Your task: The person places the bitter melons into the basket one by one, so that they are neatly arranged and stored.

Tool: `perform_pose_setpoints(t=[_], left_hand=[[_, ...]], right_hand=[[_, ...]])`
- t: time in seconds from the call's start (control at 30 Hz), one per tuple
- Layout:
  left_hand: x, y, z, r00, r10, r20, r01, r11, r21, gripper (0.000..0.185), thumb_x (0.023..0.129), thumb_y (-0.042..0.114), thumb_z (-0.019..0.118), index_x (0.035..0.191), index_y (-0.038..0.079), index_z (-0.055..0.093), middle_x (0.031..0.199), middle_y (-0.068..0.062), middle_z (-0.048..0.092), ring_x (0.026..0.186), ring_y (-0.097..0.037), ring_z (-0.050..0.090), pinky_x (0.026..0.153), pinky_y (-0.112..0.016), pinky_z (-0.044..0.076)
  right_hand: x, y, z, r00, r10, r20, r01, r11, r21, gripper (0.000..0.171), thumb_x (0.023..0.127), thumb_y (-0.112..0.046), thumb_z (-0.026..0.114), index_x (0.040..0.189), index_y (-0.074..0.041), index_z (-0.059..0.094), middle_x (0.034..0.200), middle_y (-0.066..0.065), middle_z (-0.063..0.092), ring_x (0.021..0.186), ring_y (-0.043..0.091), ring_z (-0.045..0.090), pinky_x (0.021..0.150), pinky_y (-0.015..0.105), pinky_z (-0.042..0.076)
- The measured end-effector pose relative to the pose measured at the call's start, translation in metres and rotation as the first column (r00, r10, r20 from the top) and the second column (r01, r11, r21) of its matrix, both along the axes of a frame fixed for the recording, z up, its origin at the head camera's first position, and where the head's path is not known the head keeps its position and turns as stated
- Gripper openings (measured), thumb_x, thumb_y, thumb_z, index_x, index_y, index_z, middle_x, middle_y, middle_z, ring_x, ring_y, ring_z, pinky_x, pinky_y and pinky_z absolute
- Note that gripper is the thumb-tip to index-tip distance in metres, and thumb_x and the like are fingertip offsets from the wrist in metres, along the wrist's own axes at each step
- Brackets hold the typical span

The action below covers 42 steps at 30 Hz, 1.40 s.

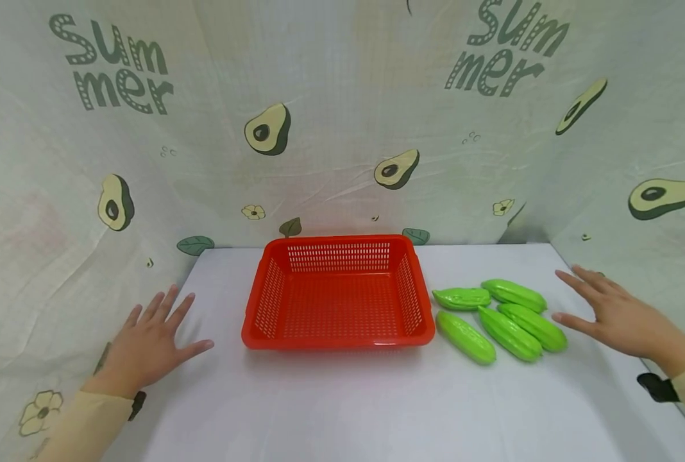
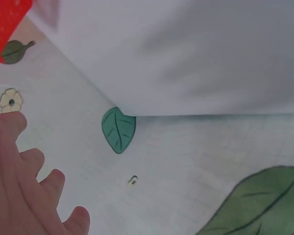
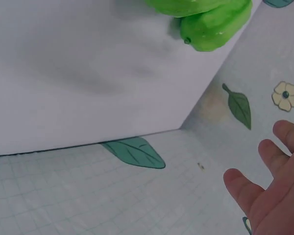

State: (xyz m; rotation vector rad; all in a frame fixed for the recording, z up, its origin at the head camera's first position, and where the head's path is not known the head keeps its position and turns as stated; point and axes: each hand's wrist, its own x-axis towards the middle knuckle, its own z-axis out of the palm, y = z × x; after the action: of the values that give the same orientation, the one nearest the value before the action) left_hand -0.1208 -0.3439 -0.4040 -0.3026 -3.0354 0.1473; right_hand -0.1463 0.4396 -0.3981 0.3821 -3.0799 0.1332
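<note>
A red basket [image 1: 338,295] sits in the middle of a white table [image 1: 342,404]. It has little holes in its sides. Just to the right of it lie five green gourds [image 1: 499,319], close together. The left hand [image 1: 149,343] is flat at the left edge of the table, fingers spread, well apart from the basket. The right hand [image 1: 614,314] is spread too, near the gourds but not touching them. Behind hangs a cloth [image 1: 342,122] with avocado pictures and the word "Summer".

Cream sleeves, black wrist straps
</note>
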Motion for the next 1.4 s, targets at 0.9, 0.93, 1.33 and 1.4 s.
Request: perform_pose_setpoints(t=[0.9,0.93,1.33,1.4], left_hand=[[-0.009,0.078,-0.004,0.998,-0.045,0.052,0.028,0.958,0.286,0.104,0.086,0.074,0.054,0.160,0.009,0.020,0.163,-0.023,0.012,0.144,-0.049,0.018,0.110,-0.068,0.019],[-0.009,0.081,-0.005,0.997,-0.048,0.054,0.030,0.956,0.291,0.104,0.086,0.074,0.055,0.160,0.009,0.020,0.163,-0.022,0.012,0.144,-0.048,0.018,0.110,-0.067,0.019],[-0.007,0.099,-0.022,0.995,-0.064,0.083,0.031,0.936,0.350,0.111,0.082,0.079,0.054,0.160,0.009,0.020,0.163,-0.020,0.015,0.144,-0.046,0.021,0.110,-0.066,0.025],[-0.006,0.101,-0.022,0.994,-0.064,0.086,0.030,0.936,0.351,0.114,0.080,0.083,0.051,0.160,0.008,0.019,0.163,-0.020,0.016,0.144,-0.046,0.022,0.109,-0.066,0.026]], right_hand=[[0.006,-0.063,0.005,0.994,0.101,0.049,-0.085,0.964,-0.251,0.087,0.095,-0.042,0.067,0.161,-0.021,0.016,0.159,0.026,0.021,0.129,0.058,0.036,0.091,0.078,0.033],[0.007,-0.067,0.004,0.993,0.100,0.055,-0.082,0.962,-0.261,0.086,0.095,-0.043,0.067,0.161,-0.022,0.016,0.159,0.026,0.022,0.130,0.058,0.035,0.091,0.078,0.032],[0.016,-0.105,-0.011,0.984,0.153,0.086,-0.113,0.926,-0.359,0.082,0.094,-0.049,0.066,0.159,-0.022,0.024,0.150,0.018,0.039,0.121,0.043,0.054,0.089,0.064,0.048],[0.017,-0.111,-0.014,0.982,0.154,0.108,-0.105,0.927,-0.361,0.082,0.093,-0.052,0.066,0.159,-0.023,0.026,0.148,0.017,0.041,0.120,0.040,0.056,0.088,0.060,0.051]])
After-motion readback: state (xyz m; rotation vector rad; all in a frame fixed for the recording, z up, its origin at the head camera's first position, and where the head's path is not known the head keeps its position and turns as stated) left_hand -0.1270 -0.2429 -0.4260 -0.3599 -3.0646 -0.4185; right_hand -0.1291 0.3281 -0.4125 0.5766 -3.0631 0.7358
